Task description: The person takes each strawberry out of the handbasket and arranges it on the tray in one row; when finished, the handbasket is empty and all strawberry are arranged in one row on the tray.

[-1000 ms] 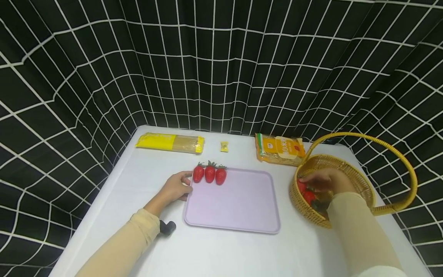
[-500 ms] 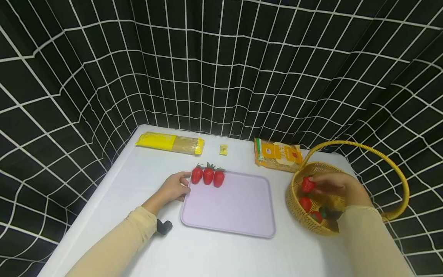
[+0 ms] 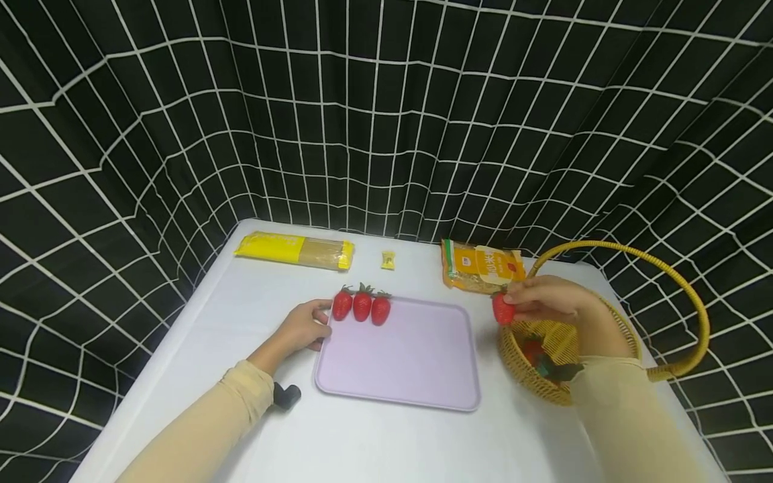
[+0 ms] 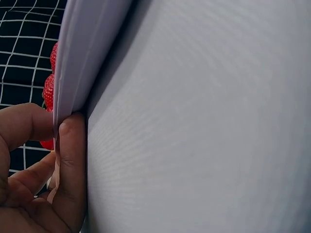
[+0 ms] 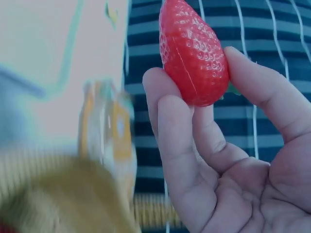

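Basket [image 3: 524, 373]: stood lower right, partly hidden behind a sleeve [image 3: 628, 416]; held red fruit too covered to count.
Right hand [image 3: 546, 300]: pinched one strawberry [image 3: 502, 310], right of centre, over the basket's left rim.
Left hand [image 3: 302, 327]: gripped the left edge of a lilac tray [image 3: 398, 362].
Tray strawberries [image 3: 362, 306]: numbered three, upper-left corner.
Packets [image 3: 284, 248]: numbered two, at mid-height.
Table [image 3: 386, 443]: was white, below gridded black cloth [image 3: 374, 121].

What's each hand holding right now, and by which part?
The right hand pinches a red, dimpled, cone-shaped strawberry near its broad, leafy end; the left hand pinches the left rim of a lilac, rectangular tray, towards the far corner.
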A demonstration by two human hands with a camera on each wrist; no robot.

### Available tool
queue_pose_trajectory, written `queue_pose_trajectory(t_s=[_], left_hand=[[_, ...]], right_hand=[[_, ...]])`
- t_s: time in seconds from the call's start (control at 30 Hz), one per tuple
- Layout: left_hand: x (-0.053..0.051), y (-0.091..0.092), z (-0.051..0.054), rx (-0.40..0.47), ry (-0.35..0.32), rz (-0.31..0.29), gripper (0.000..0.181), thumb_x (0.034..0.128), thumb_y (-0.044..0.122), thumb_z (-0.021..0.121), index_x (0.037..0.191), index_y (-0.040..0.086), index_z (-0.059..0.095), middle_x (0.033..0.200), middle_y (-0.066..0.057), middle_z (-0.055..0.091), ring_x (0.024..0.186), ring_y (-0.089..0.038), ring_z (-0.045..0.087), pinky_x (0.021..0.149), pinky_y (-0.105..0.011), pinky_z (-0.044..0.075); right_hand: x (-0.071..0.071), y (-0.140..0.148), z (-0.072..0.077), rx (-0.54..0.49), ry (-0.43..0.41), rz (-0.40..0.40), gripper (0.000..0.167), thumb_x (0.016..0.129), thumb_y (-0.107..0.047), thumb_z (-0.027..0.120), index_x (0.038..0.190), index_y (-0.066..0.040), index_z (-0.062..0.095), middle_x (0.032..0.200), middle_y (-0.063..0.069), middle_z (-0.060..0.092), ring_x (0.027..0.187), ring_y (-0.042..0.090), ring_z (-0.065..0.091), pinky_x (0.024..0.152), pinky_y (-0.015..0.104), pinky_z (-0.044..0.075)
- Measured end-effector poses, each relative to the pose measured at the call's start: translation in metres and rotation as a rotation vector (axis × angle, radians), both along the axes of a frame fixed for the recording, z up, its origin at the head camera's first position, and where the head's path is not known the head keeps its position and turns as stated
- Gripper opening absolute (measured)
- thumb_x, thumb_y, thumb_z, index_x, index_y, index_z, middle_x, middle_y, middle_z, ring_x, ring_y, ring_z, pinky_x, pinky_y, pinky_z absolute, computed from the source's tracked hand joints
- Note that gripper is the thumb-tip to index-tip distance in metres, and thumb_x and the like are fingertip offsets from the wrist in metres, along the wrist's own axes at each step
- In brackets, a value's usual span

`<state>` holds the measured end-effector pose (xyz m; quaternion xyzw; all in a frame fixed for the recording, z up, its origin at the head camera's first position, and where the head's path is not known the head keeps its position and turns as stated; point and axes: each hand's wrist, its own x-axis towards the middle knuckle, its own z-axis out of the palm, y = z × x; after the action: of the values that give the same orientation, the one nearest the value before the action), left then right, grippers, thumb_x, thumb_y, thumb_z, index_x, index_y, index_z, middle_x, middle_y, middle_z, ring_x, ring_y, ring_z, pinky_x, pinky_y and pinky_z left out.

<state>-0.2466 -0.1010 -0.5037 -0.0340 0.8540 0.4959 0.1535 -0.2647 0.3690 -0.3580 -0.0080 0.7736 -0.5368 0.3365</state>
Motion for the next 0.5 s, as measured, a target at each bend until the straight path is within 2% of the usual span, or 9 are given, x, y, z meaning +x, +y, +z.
queue_pose_trajectory(t_s=[0.1,0.17,0.37,0.5], left_hand=[[-0.001,-0.001,-0.002,0.004,0.002,0.005,0.072,0.0765,0.004,0.070,0.145,0.013,0.047,0.104,-0.011,0.058,0.073,-0.022,0.065,0.056,-0.029,0.060],[-0.001,-0.002,-0.002,0.005,0.004,0.006,0.072,0.0765,0.004,0.070,0.145,0.014,0.047,0.104,-0.011,0.058,0.072,-0.022,0.064,0.056,-0.029,0.060],[-0.001,-0.002,-0.003,0.027,0.004,0.005,0.071,0.0764,0.003,0.069,0.144,0.013,0.048,0.103,-0.011,0.058,0.071,-0.022,0.064,0.056,-0.030,0.060],[0.000,-0.001,-0.003,0.023,0.000,0.011,0.071,0.0769,0.003,0.070,0.143,0.015,0.049,0.103,-0.010,0.058,0.072,-0.022,0.064,0.056,-0.029,0.060]], right_hand=[[-0.007,-0.038,-0.005,0.013,-0.006,0.023,0.043,0.095,-0.016,0.062,0.126,0.012,0.051,0.111,0.014,0.064,0.102,0.025,0.064,0.102,0.047,0.046],[-0.013,-0.061,-0.015,0.015,-0.018,0.025,0.042,0.094,-0.015,0.064,0.125,0.011,0.052,0.110,0.014,0.064,0.101,0.026,0.064,0.103,0.050,0.044],[-0.029,-0.121,-0.054,0.061,-0.023,-0.057,0.040,0.091,-0.016,0.070,0.121,0.007,0.057,0.108,0.015,0.067,0.098,0.026,0.065,0.093,0.042,0.054],[-0.034,-0.151,-0.074,0.099,-0.010,-0.077,0.037,0.090,-0.017,0.071,0.116,0.007,0.059,0.107,0.016,0.066,0.096,0.025,0.064,0.092,0.040,0.055]])
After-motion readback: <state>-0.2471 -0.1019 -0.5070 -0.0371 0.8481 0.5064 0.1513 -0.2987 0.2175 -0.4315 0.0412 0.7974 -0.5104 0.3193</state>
